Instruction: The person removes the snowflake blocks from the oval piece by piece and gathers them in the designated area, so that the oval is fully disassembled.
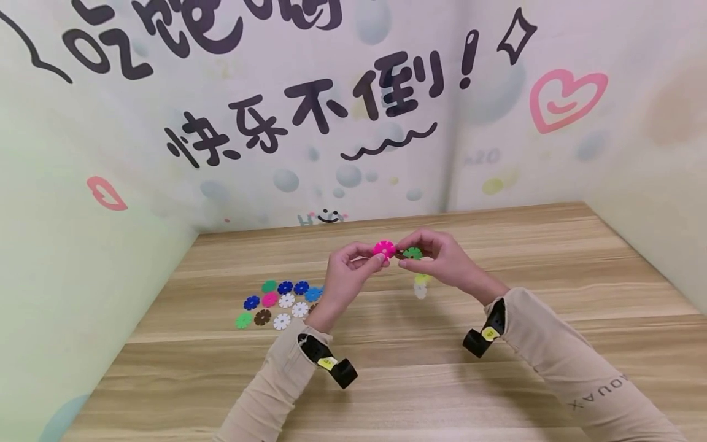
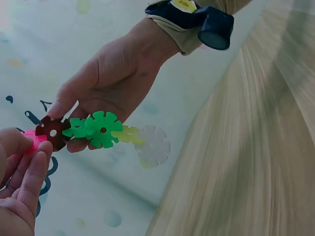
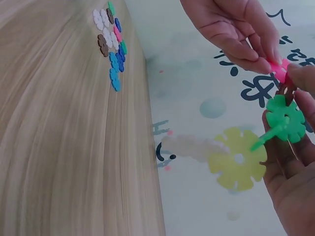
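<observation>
Above the table, my left hand [image 1: 348,276] pinches a pink notched plastic disc [image 1: 380,246] between thumb and fingers. My right hand [image 1: 447,261] pinches the end of a chain of interlocking discs. In the left wrist view, a brown disc [image 2: 48,127] sits right against the pink one, at the right thumb. Beyond it come green discs [image 2: 109,122], a yellow disc [image 2: 129,133] and a whitish translucent disc [image 2: 156,147], slotted edge to edge. The chain's far end hangs free below the right hand. Fingertips partly cover the pink disc's edge.
Loose notched discs in blue, white, green, pink and brown lie on the wooden table [image 1: 386,393], left of the left hand; among them are a brown disc [image 1: 262,317] and a pink disc [image 1: 270,299]. A printed curtain [image 1: 309,147] hangs behind the table.
</observation>
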### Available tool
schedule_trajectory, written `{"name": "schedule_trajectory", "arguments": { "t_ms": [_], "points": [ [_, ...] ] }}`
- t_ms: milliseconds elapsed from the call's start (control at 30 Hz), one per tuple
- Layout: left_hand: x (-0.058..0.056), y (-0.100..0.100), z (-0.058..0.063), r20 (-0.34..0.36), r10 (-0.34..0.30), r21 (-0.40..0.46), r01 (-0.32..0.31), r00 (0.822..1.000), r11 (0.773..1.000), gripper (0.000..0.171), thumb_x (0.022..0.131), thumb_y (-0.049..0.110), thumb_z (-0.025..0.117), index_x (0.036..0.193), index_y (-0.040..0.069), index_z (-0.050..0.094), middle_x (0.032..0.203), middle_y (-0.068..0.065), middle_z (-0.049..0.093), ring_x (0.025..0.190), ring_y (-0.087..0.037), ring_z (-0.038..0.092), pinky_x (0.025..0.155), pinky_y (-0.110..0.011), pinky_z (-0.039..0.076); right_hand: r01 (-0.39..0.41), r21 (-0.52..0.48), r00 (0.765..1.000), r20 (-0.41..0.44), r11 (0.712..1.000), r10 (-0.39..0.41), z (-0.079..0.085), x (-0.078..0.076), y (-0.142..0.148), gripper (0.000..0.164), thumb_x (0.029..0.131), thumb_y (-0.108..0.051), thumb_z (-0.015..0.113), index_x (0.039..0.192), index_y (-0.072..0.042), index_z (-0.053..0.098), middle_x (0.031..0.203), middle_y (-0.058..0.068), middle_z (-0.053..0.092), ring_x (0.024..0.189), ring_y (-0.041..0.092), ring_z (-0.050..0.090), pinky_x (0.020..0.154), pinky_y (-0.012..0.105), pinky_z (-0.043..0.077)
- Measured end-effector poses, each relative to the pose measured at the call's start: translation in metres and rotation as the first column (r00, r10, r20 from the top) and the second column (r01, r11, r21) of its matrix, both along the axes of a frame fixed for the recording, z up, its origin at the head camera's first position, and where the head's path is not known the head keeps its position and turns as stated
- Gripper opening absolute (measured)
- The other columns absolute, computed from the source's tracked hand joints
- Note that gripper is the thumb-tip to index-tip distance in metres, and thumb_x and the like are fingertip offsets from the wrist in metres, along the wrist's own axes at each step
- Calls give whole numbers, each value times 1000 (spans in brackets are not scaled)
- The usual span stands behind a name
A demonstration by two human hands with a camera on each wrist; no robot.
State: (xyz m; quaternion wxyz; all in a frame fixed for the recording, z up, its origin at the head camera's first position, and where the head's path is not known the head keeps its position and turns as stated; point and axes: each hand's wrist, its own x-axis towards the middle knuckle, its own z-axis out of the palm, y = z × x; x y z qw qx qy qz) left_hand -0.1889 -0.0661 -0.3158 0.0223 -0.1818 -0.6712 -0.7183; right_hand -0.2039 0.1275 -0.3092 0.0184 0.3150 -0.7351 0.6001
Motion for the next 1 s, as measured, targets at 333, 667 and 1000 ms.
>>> {"name": "schedule_trajectory", "arguments": {
  "t_ms": [333, 667, 1000],
  "points": [
    [3, 4, -7, 144, -31, 83, 19, 989, 996, 18, 83, 2, 59, 96, -10, 56, 86, -10, 61, 75, -14, 64, 79, -38, 48, 60, 80, 978, -203, 995, -43, -3, 0, -1, 13, 74, 3, 68, 85, -1, 63, 88, 10, 63, 76, 12, 56, 63, 21, 48],
    [1, 5, -11, 204, -116, 8, 117, 972, 993, 22, 86, 7, 57, 103, -8, 55, 92, -12, 61, 77, -15, 63, 80, -42, 48, 59, 112, 981, -191, 992, -37, -7, 0, 0, 11, 74, 6, 65, 82, -2, 64, 83, 9, 64, 70, 11, 54, 58, 21, 46],
    [2, 5, -11, 182, -89, -67, 103, 979, 992, 20, 83, 8, 61, 95, -8, 59, 87, -16, 65, 79, -24, 64, 77, -41, 49, 40, 154, 966, -260, 987, 2, -8, -3, 6, 14, 72, 6, 69, 74, -8, 65, 77, 3, 64, 71, 10, 57, 58, 21, 45]
  ]
}}
